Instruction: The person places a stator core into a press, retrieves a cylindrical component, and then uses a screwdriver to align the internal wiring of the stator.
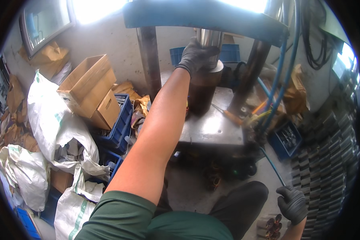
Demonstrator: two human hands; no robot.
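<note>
My left hand (197, 56), in a dark grey glove, reaches up under the press's blue crossbeam (204, 18). It is closed round a shiny steel cylinder (210, 39), the thumb across its front; the far fingers are hidden. Below the hand, a pale round rim (217, 67) tops a dark, thick cylindrical block (202, 90) standing on the steel press table (212, 130). Low at the right, my right hand (293, 205), gloved the same, is closed at the near end of a thin blue-green lever rod (273, 166).
Dark press columns (148, 60) flank the block. Blue hoses (286, 64) hang at right. A wood-handled tool (232, 117) lies on the press table. White sacks (54, 116), cardboard boxes (88, 86) and blue crates (124, 124) crowd the left. Stacked metal parts (324, 160) line the right.
</note>
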